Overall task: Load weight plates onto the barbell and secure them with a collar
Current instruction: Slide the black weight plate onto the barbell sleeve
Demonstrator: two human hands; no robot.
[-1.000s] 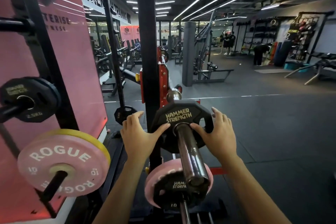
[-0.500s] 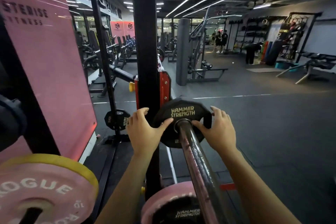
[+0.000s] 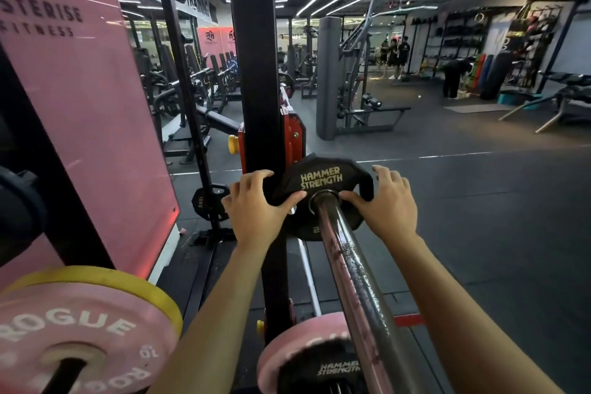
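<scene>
While both hands, left hand and right hand, grip the black polygonal rubber plate, push evenly along the chrome steel barbell sleeve between them.

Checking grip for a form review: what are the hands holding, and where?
Both hands, left and right, grip the black Hammer Strength plate by its opposite side edges.
</scene>
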